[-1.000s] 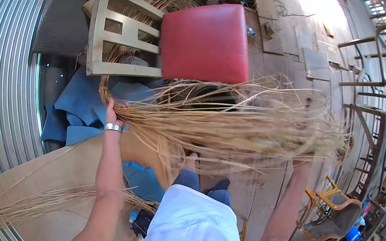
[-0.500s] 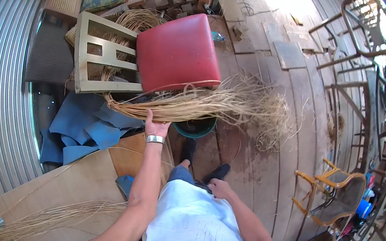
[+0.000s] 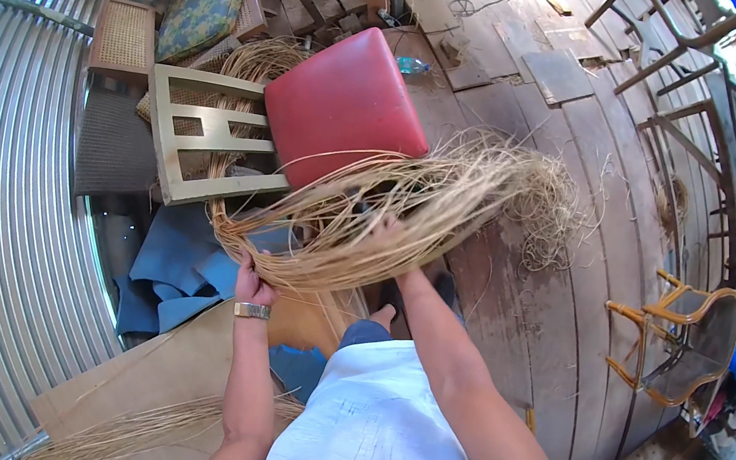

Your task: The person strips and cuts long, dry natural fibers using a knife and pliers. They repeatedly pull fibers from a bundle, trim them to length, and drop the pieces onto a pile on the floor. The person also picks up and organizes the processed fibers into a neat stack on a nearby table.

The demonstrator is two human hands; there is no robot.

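- We see the bundle of pale cane strands (image 3: 323, 271) held up in front of the body, running from beside the chair back to a tangle of curled ends on the right
- We find the left hand (image 3: 253, 287) at the bundle's near edge, its fingers closed on the strands, a metal-banded wristwatch (image 3: 252, 311) just below
- We make out the right hand (image 3: 390, 230) among the strands farther along, several crossing in front of it; with the blur, we cannot tell whether its fingers are clamped or apart
- We notice loose strands arching over the lower edge of the red padded seat (image 3: 348, 111), which belongs to a chair with a cream slatted back (image 3: 191, 130)
- Below the left hand we have a plywood board (image 3: 124, 374) bearing a second, thinner bundle (image 3: 144, 426), with blue sheets (image 3: 175, 262) beside it
- Around us spread worn floor planks (image 3: 500, 367), a corrugated metal wall (image 3: 2, 172) on the left, and a bentwood armchair (image 3: 682, 347) on the right
- Beyond the seat we spot a clear plastic bottle (image 3: 411, 65) and a patterned cushion (image 3: 200, 16)
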